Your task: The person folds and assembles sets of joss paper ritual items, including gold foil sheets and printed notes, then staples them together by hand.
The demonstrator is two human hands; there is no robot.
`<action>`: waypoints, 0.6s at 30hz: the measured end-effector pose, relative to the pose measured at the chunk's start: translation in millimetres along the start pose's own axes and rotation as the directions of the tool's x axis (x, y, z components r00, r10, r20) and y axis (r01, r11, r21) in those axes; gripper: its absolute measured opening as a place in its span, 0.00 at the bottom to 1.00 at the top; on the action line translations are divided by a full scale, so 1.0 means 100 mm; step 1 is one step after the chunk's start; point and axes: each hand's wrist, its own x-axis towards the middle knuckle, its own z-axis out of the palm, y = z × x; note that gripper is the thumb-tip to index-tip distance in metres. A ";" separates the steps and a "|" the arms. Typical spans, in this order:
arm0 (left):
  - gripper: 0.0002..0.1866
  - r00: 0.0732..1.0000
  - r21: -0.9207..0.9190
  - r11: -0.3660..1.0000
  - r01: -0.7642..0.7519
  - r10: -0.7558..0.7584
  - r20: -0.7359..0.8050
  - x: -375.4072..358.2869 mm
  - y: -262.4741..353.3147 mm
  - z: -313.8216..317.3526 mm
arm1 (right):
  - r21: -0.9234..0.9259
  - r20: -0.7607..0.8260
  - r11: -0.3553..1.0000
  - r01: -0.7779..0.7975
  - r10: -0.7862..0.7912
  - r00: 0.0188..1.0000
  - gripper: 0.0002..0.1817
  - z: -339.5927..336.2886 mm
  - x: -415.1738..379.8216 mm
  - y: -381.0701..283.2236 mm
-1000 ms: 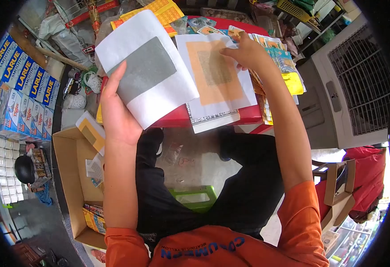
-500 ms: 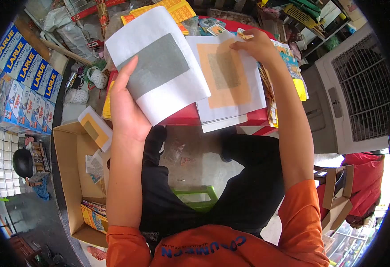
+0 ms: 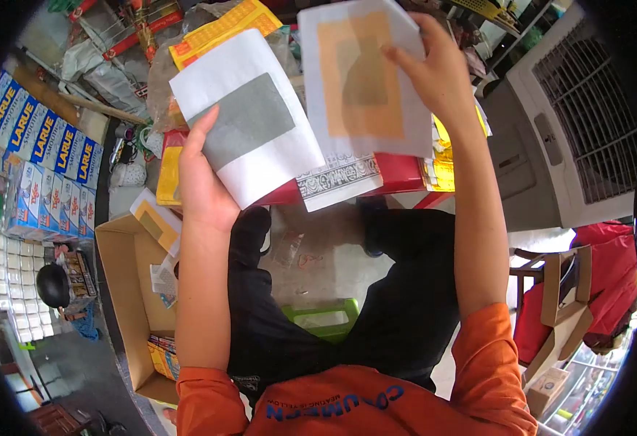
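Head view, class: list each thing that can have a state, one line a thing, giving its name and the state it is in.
Left hand: shut on the grey-patch sheet.
Grey-patch sheet: held up, tilted.
Right hand: shut on the orange-patch sheet.
Orange-patch sheet: lifted off the stack.
Paper stack: lying on the red table, overhanging its edge.
Cardboard box: open, some packets inside.

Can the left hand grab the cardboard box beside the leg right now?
Probably not right away: the left hand is already holding a white sheet up high, and the box sits low beside the leg.
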 end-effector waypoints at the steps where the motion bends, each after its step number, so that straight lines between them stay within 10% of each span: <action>1: 0.25 1.000 0.013 1.000 0.004 -0.004 0.006 0.01 -0.05 0.03 | 0.012 -0.056 0.996 -0.085 0.085 0.995 0.25 -0.15 0.01 -0.13; 7: 0.25 0.966 0.067 0.969 0.239 -0.244 0.083 0.06 -0.55 0.22 | 0.176 -0.313 0.983 -0.060 0.113 0.943 0.22 -0.43 -0.06 -0.06; 18: 0.26 0.975 0.328 0.926 0.186 -0.215 0.051 0.21 -0.88 0.29 | 0.152 -0.334 0.981 -0.118 0.164 0.928 0.23 -0.51 -0.14 0.08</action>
